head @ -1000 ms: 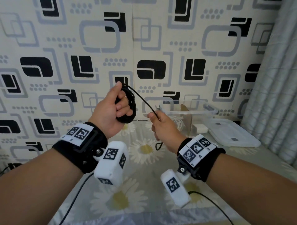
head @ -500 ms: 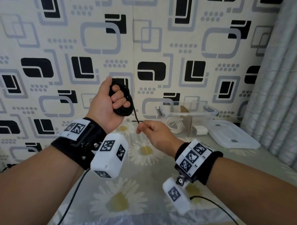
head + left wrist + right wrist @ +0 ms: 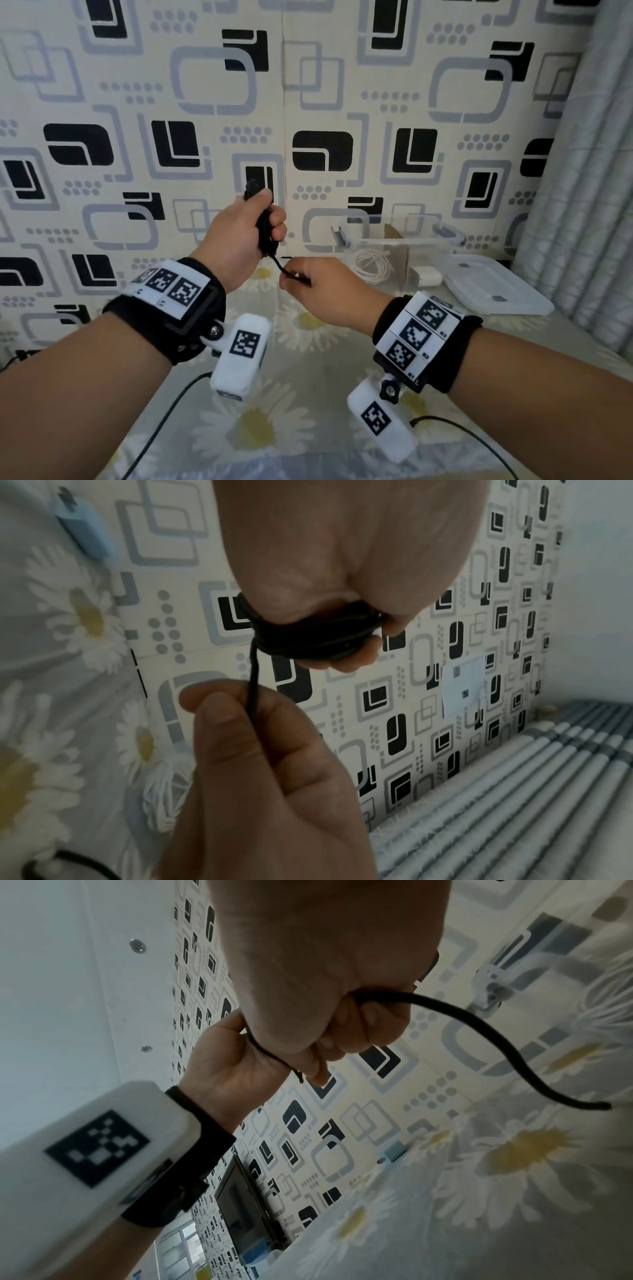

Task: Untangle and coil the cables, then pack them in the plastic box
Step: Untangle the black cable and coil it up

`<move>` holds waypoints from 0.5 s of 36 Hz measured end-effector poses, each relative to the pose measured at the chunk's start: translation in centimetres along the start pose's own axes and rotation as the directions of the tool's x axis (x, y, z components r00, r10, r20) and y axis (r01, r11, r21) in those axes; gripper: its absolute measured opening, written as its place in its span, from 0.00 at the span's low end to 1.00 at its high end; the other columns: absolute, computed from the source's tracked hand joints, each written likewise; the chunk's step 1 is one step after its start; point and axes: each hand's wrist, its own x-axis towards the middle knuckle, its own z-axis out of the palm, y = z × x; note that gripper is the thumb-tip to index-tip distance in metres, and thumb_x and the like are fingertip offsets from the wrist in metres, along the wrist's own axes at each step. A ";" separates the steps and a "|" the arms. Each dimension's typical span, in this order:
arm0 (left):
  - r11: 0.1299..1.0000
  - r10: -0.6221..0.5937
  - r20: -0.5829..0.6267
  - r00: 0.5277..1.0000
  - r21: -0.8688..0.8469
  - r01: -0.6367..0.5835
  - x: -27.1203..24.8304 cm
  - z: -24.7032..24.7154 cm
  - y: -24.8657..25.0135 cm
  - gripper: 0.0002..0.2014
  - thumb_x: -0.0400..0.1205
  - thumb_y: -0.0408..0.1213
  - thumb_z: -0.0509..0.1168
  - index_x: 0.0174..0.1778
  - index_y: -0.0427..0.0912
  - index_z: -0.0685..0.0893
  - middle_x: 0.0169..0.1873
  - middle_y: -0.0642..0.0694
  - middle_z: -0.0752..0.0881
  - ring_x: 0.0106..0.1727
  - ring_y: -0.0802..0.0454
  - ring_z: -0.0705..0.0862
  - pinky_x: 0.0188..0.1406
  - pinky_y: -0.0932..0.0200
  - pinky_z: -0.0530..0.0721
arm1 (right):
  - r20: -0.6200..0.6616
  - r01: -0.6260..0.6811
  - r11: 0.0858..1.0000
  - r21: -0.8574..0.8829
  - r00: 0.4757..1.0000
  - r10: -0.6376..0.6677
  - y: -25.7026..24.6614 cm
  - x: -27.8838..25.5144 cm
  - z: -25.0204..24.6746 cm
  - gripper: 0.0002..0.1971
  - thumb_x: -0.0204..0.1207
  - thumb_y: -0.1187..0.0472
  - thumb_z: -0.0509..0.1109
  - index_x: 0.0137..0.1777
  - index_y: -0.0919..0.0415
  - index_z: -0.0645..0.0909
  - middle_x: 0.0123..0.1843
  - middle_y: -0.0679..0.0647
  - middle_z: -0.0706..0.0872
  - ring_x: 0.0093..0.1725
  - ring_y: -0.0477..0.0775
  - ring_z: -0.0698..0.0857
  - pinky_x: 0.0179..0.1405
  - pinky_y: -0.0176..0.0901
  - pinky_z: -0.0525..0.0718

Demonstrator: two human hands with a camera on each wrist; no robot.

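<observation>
My left hand (image 3: 255, 222) is raised in front of the wall and grips a coiled black cable (image 3: 263, 229) in its fist; the left wrist view shows the coil (image 3: 308, 635) squeezed between fingers and palm. A short strand runs down from the coil to my right hand (image 3: 301, 279), which pinches the black cable's loose end (image 3: 291, 274) just below and to the right. In the right wrist view the free tail (image 3: 507, 1053) curls out past my right hand (image 3: 342, 1031). The clear plastic box (image 3: 442, 240) stands open at the back right with a coiled white cable (image 3: 371, 267) inside.
The box's lid (image 3: 496, 284) lies flat to the right of the box, near a white charger (image 3: 430, 275). A daisy-print cloth (image 3: 308, 394) covers the table. The patterned wall stands close behind and a grey curtain (image 3: 582, 171) hangs at the right.
My right hand has dropped and moved left, close under the left fist, taking up the slack. The left hand has closed tighter round the coil and turned it upright.
</observation>
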 end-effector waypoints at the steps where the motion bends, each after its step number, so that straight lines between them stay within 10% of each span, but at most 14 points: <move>1: 0.998 0.015 0.004 1.000 0.054 -0.015 -0.1 0.1 -0.1 0.12 0.89 0.39 0.54 0.39 0.43 0.69 0.27 0.49 0.74 0.27 0.52 0.73 0.37 0.57 0.71 | 0.000 -0.011 1.000 -0.003 1.000 0.011 0.0 0.0 0.0 0.09 0.84 0.57 0.63 0.43 0.57 0.79 0.30 0.47 0.77 0.29 0.47 0.74 0.33 0.41 0.72; 8: 0.908 0.148 0.092 0.985 0.383 -0.172 -0.8 -0.1 -0.5 0.06 0.90 0.39 0.54 0.50 0.41 0.70 0.33 0.48 0.77 0.32 0.57 0.82 0.33 0.71 0.78 | 0.105 -0.163 0.964 0.211 0.984 0.144 -0.6 -0.2 -0.8 0.11 0.84 0.60 0.63 0.60 0.52 0.85 0.31 0.46 0.76 0.24 0.44 0.75 0.24 0.33 0.76; 13: 0.764 0.153 0.175 0.973 0.603 -0.229 -0.5 -0.9 -1.3 0.07 0.89 0.42 0.55 0.48 0.44 0.71 0.35 0.50 0.82 0.40 0.50 0.84 0.48 0.52 0.82 | 0.126 -0.229 0.896 0.381 0.973 0.195 -1.2 -0.2 -1.5 0.13 0.82 0.63 0.64 0.64 0.60 0.82 0.35 0.52 0.83 0.22 0.41 0.76 0.26 0.29 0.77; 18: 0.634 0.167 0.187 0.968 0.732 -0.250 -0.3 -1.5 -1.6 0.09 0.89 0.44 0.55 0.51 0.41 0.73 0.35 0.51 0.85 0.37 0.62 0.83 0.43 0.58 0.76 | 0.099 -0.244 0.827 0.506 0.969 0.225 -1.4 -0.6 -1.5 0.11 0.81 0.69 0.60 0.61 0.59 0.70 0.47 0.61 0.89 0.30 0.50 0.84 0.39 0.47 0.85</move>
